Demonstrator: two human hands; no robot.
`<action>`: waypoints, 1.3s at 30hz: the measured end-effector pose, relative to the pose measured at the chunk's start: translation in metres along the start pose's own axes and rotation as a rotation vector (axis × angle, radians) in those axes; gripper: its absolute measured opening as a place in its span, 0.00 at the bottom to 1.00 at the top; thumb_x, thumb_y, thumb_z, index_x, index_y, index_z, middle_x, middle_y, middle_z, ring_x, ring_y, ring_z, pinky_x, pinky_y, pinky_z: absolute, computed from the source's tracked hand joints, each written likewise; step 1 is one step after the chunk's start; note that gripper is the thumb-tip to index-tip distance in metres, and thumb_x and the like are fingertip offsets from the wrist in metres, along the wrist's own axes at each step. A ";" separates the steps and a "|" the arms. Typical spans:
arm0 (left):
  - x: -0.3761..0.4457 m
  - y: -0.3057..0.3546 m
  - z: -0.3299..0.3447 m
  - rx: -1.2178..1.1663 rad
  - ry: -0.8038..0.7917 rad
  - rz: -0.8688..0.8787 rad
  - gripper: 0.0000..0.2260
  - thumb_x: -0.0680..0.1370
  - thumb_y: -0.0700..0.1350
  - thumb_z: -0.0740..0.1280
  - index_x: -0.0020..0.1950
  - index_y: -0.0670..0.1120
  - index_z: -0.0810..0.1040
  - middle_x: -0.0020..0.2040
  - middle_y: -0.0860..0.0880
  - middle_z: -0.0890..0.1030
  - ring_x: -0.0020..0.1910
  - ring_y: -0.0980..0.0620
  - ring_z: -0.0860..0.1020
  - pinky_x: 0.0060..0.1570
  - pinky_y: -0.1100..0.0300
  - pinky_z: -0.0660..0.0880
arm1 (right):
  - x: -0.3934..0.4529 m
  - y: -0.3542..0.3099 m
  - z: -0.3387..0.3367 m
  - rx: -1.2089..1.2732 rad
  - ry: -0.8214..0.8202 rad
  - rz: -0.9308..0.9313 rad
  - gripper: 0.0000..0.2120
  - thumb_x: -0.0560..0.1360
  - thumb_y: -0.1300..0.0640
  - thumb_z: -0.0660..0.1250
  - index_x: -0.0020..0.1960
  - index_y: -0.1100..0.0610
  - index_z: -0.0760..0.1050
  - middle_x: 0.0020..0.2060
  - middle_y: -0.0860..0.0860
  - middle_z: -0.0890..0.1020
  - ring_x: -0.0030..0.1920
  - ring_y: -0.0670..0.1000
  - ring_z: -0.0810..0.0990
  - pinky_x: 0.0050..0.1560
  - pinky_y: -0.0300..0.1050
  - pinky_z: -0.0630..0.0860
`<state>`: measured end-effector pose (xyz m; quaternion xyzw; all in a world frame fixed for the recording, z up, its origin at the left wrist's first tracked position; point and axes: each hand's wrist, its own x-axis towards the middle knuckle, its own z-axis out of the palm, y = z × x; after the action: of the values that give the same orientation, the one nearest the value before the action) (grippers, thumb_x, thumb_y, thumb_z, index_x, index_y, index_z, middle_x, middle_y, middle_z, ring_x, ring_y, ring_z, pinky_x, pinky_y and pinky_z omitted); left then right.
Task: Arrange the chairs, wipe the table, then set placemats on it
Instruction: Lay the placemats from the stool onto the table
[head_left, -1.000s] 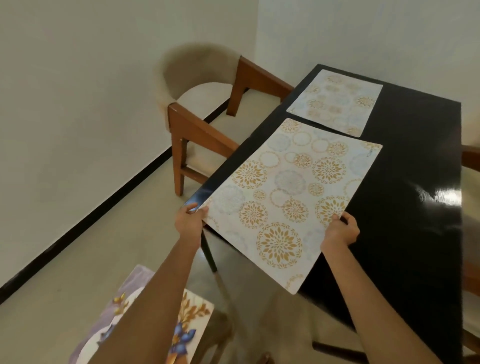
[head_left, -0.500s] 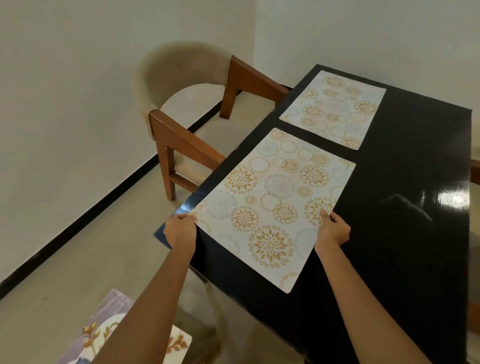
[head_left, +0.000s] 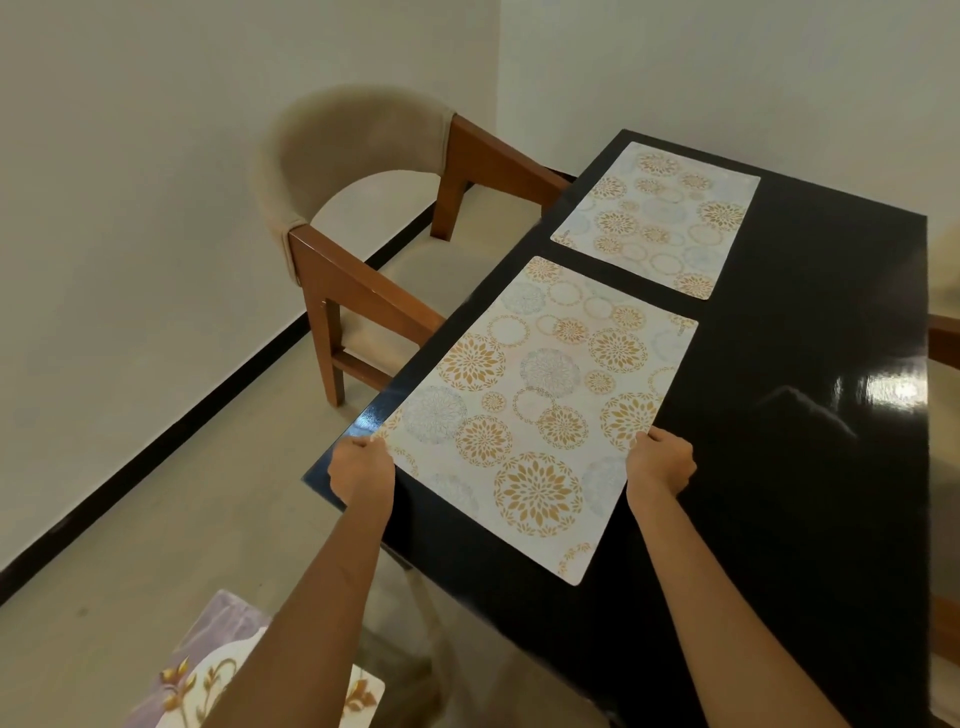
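Along the table's (head_left: 779, 467) left edge near its front corner lies the near placemat (head_left: 535, 410), flat on the black top. Left hand (head_left: 361, 470) pinches its left side; right hand (head_left: 660, 462) grips its right side, fingers curled over the rim. Beyond it, close by, rests the far placemat (head_left: 657, 218). Fingertips underneath are hidden. A floral object (head_left: 208, 670) at bottom left is partly hidden by the arm and cut off.

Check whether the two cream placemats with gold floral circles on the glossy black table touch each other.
Apart. The head view shows a strip of bare black table between the near placemat and the far placemat.
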<state>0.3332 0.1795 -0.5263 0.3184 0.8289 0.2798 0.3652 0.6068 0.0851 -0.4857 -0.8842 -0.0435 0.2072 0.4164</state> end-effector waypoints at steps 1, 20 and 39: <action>-0.002 0.000 -0.001 -0.024 0.001 0.004 0.07 0.78 0.44 0.64 0.52 0.43 0.79 0.45 0.43 0.83 0.46 0.44 0.81 0.52 0.47 0.78 | 0.000 -0.002 0.001 0.009 -0.004 0.003 0.08 0.78 0.68 0.62 0.49 0.69 0.79 0.47 0.64 0.83 0.49 0.64 0.82 0.50 0.64 0.79; -0.006 0.003 -0.017 -0.312 -0.117 0.036 0.05 0.78 0.35 0.64 0.49 0.40 0.80 0.43 0.44 0.83 0.33 0.53 0.81 0.25 0.70 0.76 | 0.019 -0.013 0.008 0.051 0.001 0.153 0.07 0.78 0.65 0.64 0.55 0.66 0.75 0.51 0.60 0.81 0.48 0.57 0.81 0.39 0.44 0.73; -0.007 -0.002 -0.018 -0.247 -0.104 0.098 0.05 0.77 0.37 0.67 0.47 0.40 0.83 0.41 0.42 0.83 0.32 0.53 0.80 0.37 0.64 0.79 | 0.034 -0.001 0.004 -0.100 -0.014 0.009 0.06 0.78 0.65 0.64 0.43 0.62 0.76 0.38 0.55 0.77 0.37 0.53 0.77 0.28 0.42 0.69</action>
<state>0.3224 0.1685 -0.5143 0.3252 0.7515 0.3804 0.4298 0.6368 0.0968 -0.4985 -0.9025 -0.0530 0.2130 0.3707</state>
